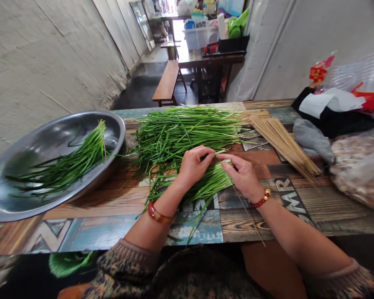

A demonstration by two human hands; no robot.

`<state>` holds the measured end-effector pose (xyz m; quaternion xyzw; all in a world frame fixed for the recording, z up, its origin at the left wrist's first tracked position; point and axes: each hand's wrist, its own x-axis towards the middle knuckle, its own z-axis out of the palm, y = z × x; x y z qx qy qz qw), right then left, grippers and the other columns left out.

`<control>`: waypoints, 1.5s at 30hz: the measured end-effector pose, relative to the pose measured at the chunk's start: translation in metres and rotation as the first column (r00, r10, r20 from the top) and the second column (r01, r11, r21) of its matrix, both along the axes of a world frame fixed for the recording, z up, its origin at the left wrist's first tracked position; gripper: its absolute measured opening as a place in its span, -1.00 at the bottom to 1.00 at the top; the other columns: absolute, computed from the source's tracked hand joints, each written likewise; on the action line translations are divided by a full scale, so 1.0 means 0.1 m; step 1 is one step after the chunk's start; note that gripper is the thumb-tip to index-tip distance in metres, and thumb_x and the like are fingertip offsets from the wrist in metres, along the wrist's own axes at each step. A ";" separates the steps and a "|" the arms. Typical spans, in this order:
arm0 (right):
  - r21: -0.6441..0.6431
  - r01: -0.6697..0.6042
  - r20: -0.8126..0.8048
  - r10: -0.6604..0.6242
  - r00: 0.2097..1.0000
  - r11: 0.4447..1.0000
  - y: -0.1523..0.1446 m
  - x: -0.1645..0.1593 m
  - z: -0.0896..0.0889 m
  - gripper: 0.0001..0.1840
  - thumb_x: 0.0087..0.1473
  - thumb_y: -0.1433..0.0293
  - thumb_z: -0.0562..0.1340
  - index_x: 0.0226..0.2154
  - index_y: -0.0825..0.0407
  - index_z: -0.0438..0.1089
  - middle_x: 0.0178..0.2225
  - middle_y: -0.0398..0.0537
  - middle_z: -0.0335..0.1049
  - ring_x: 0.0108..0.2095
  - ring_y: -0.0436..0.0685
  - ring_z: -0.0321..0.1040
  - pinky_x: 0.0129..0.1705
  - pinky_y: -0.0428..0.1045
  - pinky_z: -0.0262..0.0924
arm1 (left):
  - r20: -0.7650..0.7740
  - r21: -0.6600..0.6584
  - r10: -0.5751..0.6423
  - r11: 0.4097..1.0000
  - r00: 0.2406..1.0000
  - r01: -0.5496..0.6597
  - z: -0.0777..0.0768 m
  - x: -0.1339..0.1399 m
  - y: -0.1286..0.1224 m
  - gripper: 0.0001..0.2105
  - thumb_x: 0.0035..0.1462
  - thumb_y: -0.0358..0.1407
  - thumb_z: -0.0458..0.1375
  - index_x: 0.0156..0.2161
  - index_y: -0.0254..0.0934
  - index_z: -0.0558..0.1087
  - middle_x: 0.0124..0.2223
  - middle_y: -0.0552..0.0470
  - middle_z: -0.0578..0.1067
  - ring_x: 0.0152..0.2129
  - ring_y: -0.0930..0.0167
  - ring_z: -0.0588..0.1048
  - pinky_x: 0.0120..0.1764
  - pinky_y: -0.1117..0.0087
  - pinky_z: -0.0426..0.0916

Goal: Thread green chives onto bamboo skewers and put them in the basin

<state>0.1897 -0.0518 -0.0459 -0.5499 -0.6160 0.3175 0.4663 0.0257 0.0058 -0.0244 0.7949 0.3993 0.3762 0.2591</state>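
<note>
here the left hand (195,165) pinches a pale stalk tip while the right hand (243,175) grips a bunch of slim green stalks (209,182), a thin tan wooden skewer (248,216) jutting below. one skewered green bunch (84,153) looks finished in the shiny oval metal bowl (122,129); this one seems partway, with a big loose green pile (190,126) left on the patchwork wood-look surface (96,232), plus plenty of bare tan skewers (283,145).
</note>
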 end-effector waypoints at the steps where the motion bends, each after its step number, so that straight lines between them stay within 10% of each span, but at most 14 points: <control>1: 0.002 0.002 0.002 -0.002 1.000 1.000 0.00 0.00 0.00 -0.69 0.12 0.31 0.15 -0.12 -0.02 0.48 -0.11 -0.07 0.53 -0.09 0.15 0.43 -0.01 0.05 0.27 | -0.002 0.000 -0.005 1.000 1.000 0.005 0.00 0.00 0.00 -0.85 0.15 -0.33 0.09 -0.33 -0.28 0.52 -0.35 0.02 0.55 -0.40 0.44 0.49 -0.28 0.46 0.32; 17: 0.018 0.032 -0.050 -0.031 0.998 0.999 0.02 -0.02 -0.05 -0.73 0.11 0.30 0.16 -0.19 0.03 0.48 -0.17 -0.01 0.53 -0.16 0.15 0.44 -0.07 0.04 0.28 | -0.078 0.021 -0.035 0.999 0.996 0.037 0.03 0.00 -0.02 -0.84 0.16 -0.36 0.08 -0.37 -0.29 0.52 -0.40 0.03 0.54 -0.45 0.47 0.46 -0.34 0.48 0.27; 26: 0.004 0.067 -0.165 -0.065 0.984 0.998 0.03 -0.02 -0.13 -0.49 0.06 0.34 0.23 0.09 -0.02 0.25 -0.41 -0.13 0.44 -0.45 0.04 0.32 -0.31 -0.01 0.28 | -0.175 0.045 -0.058 0.997 0.983 0.067 0.02 0.01 -0.04 -0.83 0.16 -0.36 0.08 -0.41 -0.30 0.48 -0.39 0.02 0.53 -0.45 0.46 0.45 -0.36 0.46 0.22; 31: 0.044 0.047 -0.112 -0.042 0.993 0.998 0.06 -0.01 -0.13 -0.66 0.08 0.32 0.20 -0.06 0.00 0.36 -0.20 -0.02 0.46 -0.30 0.08 0.36 -0.22 0.01 0.27 | -0.280 0.068 -0.066 0.994 0.958 0.089 0.04 0.04 -0.09 -0.81 0.19 -0.33 0.07 -0.39 -0.29 0.50 -0.41 0.03 0.53 -0.42 0.44 0.47 -0.33 0.42 0.21; 45: -0.076 -0.048 -0.293 0.024 0.956 0.996 0.03 0.02 -0.05 -0.62 0.12 0.19 0.19 -0.07 0.05 0.36 -0.30 -0.05 0.45 -0.36 0.05 0.35 -0.33 -0.06 0.25 | -0.122 -0.066 -0.089 0.995 0.988 0.081 0.06 -0.05 -0.03 -0.83 0.15 -0.40 0.08 -0.34 -0.33 0.53 -0.35 -0.02 0.56 -0.39 0.43 0.48 -0.28 0.44 0.30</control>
